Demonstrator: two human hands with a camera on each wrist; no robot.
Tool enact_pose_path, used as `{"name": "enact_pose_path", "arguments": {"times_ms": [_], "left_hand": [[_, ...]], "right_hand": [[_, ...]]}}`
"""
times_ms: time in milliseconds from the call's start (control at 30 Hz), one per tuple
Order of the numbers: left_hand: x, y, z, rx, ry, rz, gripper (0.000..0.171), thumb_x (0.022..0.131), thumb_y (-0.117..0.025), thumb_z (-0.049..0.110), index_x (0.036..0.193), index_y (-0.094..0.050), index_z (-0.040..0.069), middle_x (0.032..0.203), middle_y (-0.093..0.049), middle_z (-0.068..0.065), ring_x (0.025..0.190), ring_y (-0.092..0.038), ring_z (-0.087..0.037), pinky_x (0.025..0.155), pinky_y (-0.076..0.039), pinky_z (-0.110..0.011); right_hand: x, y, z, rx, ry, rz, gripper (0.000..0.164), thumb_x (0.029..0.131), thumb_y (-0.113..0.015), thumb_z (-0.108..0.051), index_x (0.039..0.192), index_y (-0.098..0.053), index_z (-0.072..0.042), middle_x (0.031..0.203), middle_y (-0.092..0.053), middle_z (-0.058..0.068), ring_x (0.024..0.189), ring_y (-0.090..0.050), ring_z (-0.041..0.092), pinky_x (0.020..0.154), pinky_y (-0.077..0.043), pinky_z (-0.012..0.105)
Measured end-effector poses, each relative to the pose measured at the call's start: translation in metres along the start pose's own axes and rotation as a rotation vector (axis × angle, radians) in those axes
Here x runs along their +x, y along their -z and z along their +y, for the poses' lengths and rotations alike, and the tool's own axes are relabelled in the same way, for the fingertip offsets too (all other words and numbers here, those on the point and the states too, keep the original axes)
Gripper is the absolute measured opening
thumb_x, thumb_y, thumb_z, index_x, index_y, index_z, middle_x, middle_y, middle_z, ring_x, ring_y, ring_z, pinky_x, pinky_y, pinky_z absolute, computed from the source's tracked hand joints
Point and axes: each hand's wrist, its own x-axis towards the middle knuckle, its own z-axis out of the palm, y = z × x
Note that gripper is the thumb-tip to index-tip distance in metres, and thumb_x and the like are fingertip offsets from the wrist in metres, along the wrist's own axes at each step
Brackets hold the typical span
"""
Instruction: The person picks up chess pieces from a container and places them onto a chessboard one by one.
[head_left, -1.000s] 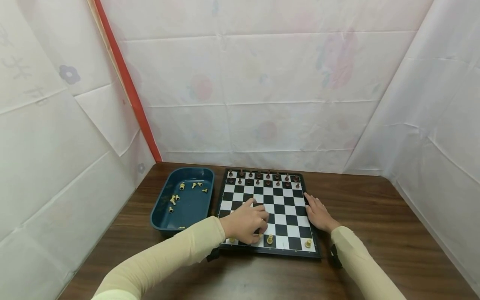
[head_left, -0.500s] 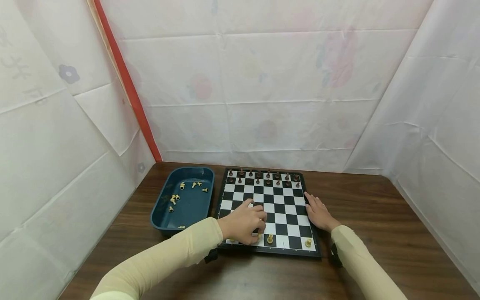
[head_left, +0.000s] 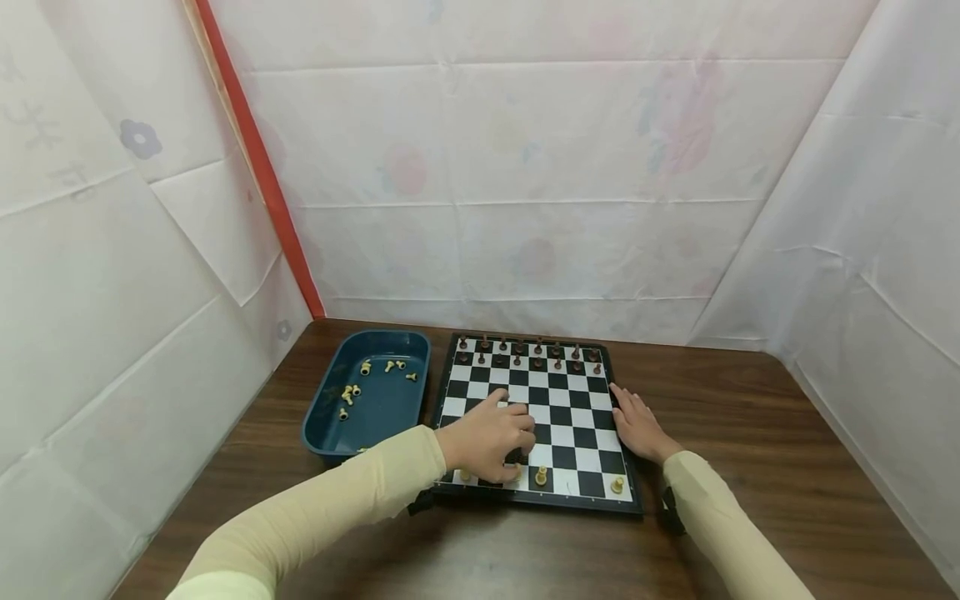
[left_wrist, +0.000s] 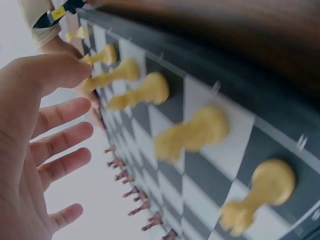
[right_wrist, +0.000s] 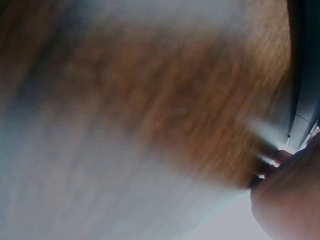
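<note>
My left hand [head_left: 487, 440] hovers low over the near left part of the chessboard [head_left: 551, 433]. In the left wrist view its fingers are spread and loosely bent, with a gap between thumb and index finger. The thumb tip [left_wrist: 82, 74] overlaps the tops of pale yellow chess pieces on the near row. That row has a rook [left_wrist: 260, 195], a knight [left_wrist: 192, 132], a bishop [left_wrist: 142, 92] and more pieces beyond, all standing on the board. My right hand [head_left: 640, 427] rests along the board's right edge, fingers extended; its wrist view is mostly blurred wood.
A dark blue tray [head_left: 309, 429] with several loose yellow pieces [head_left: 348, 394] stands left of the board. Dark red pieces [head_left: 537, 348] fill the two far rows. The brown wooden table [head_left: 757, 425] is enclosed by white sheeting [head_left: 480, 167].
My left hand stays over the near row, its thumb and fingers slightly farther apart. My right hand keeps its place at the board's edge. The head view has shifted slightly.
</note>
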Motion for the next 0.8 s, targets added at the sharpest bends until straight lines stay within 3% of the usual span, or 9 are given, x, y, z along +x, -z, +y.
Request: {"name": "enact_pose_path", "arguments": {"times_ms": [200, 400, 600, 800], "left_hand": [[-0.002, 0.014, -0.016, 0.037, 0.032, 0.012, 0.024, 0.080, -0.070, 0.044, 0.096, -0.069, 0.025, 0.100, -0.060, 0.009, 0.098, -0.052, -0.012, 0.096, -0.035, -0.050], [-0.014, 0.023, -0.038, 0.056, 0.082, 0.029, 0.023, 0.081, -0.069, 0.042, 0.094, -0.069, 0.024, 0.100, -0.060, 0.007, 0.098, -0.053, -0.014, 0.096, -0.035, -0.053], [-0.033, 0.026, -0.060, 0.080, 0.190, 0.001, 0.025, 0.081, -0.067, 0.045, 0.094, -0.069, 0.024, 0.103, -0.061, 0.005, 0.101, -0.052, -0.017, 0.094, -0.034, -0.052], [-0.052, 0.026, -0.086, 0.094, 0.314, 0.014, 0.023, 0.081, -0.068, 0.044, 0.089, -0.070, 0.022, 0.098, -0.061, 0.004, 0.096, -0.052, -0.018, 0.092, -0.034, -0.051]], "right_hand": [[-0.002, 0.001, 0.001, -0.002, -0.006, -0.007, 0.051, 0.102, -0.027, -0.014, 0.148, -0.016, 0.006, 0.148, -0.015, 0.036, 0.137, -0.008, 0.052, 0.106, -0.007, 0.064], [-0.002, 0.001, 0.000, 0.004, 0.002, 0.005, 0.051, 0.102, -0.028, -0.013, 0.148, -0.018, 0.006, 0.148, -0.016, 0.036, 0.136, -0.009, 0.053, 0.105, -0.008, 0.064], [-0.002, 0.002, 0.000, 0.005, -0.001, 0.000, 0.051, 0.102, -0.029, -0.014, 0.148, -0.018, 0.006, 0.148, -0.016, 0.036, 0.136, -0.009, 0.053, 0.105, -0.008, 0.065], [-0.002, 0.002, -0.001, -0.002, -0.007, 0.002, 0.051, 0.102, -0.029, -0.014, 0.148, -0.018, 0.006, 0.148, -0.016, 0.037, 0.136, -0.009, 0.053, 0.105, -0.008, 0.065]]}}
